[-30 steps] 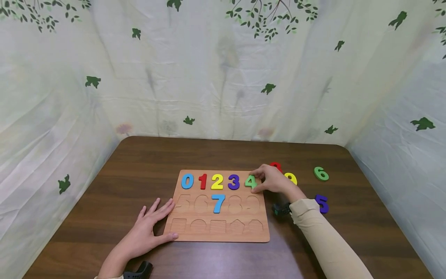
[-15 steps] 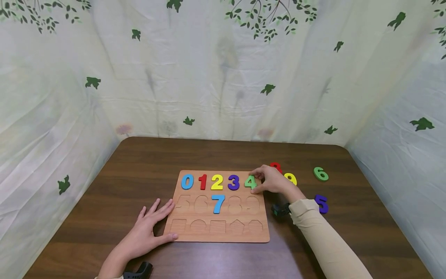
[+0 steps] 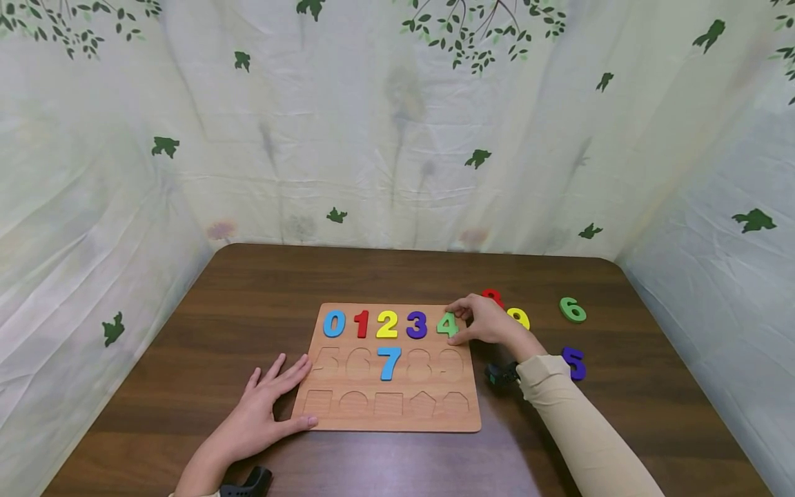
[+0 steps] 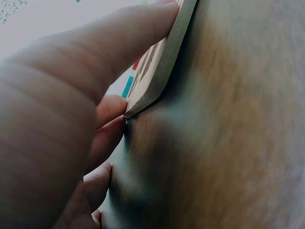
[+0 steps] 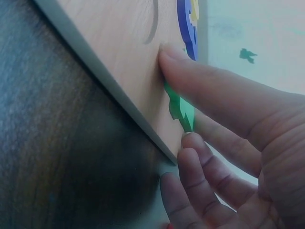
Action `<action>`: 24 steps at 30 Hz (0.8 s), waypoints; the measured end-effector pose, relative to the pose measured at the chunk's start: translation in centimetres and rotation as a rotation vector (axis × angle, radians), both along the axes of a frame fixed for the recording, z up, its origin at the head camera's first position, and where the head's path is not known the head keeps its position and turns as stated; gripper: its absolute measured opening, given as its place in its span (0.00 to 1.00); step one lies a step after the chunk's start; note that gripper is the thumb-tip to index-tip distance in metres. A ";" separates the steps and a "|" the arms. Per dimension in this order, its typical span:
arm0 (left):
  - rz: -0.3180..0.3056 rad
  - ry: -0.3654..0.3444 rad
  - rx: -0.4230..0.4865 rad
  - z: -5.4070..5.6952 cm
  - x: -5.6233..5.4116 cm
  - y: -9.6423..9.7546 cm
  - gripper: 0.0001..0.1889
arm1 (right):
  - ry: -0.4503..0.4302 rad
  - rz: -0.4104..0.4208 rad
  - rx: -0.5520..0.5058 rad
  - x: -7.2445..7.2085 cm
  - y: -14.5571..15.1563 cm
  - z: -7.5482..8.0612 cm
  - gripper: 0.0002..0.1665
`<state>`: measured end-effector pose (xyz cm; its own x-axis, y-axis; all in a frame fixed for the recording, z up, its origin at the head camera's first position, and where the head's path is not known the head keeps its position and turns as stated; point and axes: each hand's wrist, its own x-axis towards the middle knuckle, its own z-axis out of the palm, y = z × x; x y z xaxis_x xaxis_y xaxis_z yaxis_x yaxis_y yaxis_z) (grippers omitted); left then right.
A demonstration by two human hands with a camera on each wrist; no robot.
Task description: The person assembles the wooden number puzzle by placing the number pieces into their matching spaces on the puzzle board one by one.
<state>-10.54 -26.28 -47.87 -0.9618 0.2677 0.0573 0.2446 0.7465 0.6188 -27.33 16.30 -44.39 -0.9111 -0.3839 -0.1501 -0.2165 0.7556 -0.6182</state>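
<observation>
A wooden number puzzle board (image 3: 404,397) lies on the table. My right hand (image 3: 493,323) pinches the green number 4 (image 3: 446,324) between thumb and fingers at the right end of the top row. In the right wrist view, the green 4 (image 5: 181,109) stands up from the board's face near its corner. The left hand (image 3: 257,417) rests at the board's left side, its fingers spread, with the thumb by the lower left corner. The left wrist view shows that thumb (image 4: 138,36) over the board's edge (image 4: 167,62).
Blue 0 (image 3: 334,322), red 1 (image 3: 361,323), yellow 2 (image 3: 387,324) and purple 3 (image 3: 417,324) fill the top row; a blue 7 (image 3: 388,362) is below. Right of the board lie green 6 (image 3: 573,310), purple 5 (image 3: 574,363), and partly hidden yellow (image 3: 519,317) and red (image 3: 493,295) numbers.
</observation>
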 end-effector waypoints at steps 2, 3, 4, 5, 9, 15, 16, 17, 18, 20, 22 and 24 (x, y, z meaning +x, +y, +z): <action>0.000 0.000 -0.001 0.0 0.0 0.0 0.49 | -0.003 -0.004 -0.003 0.0 0.0 0.0 0.38; 0.000 0.000 -0.002 0.0 0.0 0.0 0.49 | -0.004 -0.002 -0.004 0.0 0.0 0.0 0.38; 0.000 -0.001 -0.003 0.0 0.0 0.0 0.49 | -0.004 -0.001 -0.005 -0.1 0.1 -0.1 0.38; 0.000 -0.001 -0.003 0.0 0.0 0.0 0.49 | -0.003 0.000 -0.006 -0.1 0.1 -0.1 0.38; 0.001 0.000 -0.007 0.0 -0.1 0.0 0.50 | -0.002 0.005 -0.008 -0.1 0.2 -0.2 0.38; -0.001 -0.008 0.000 0.0 -0.1 0.1 0.50 | -0.001 0.010 -0.012 0.0 0.5 -0.1 0.39; -0.002 -0.010 0.002 0.0 -0.1 0.1 0.50 | -0.002 0.011 -0.015 0.0 0.5 -0.1 0.40; -0.002 -0.010 0.003 0.0 0.0 0.1 0.50 | -0.002 0.012 -0.019 0.0 0.6 -0.1 0.39; -0.001 -0.010 0.003 0.0 0.0 0.1 0.50 | -0.002 0.014 -0.026 0.0 0.7 0.0 0.39; 0.001 -0.006 0.002 0.0 0.0 0.1 0.50 | 0.003 0.020 -0.038 0.1 1.0 0.0 0.39; 0.002 -0.001 0.001 0.0 0.1 0.1 0.50 | 0.009 0.022 -0.046 0.2 1.3 0.1 0.39; 0.001 0.002 0.001 0.0 0.1 0.0 0.50 | 0.018 0.028 -0.052 0.2 1.6 0.2 0.39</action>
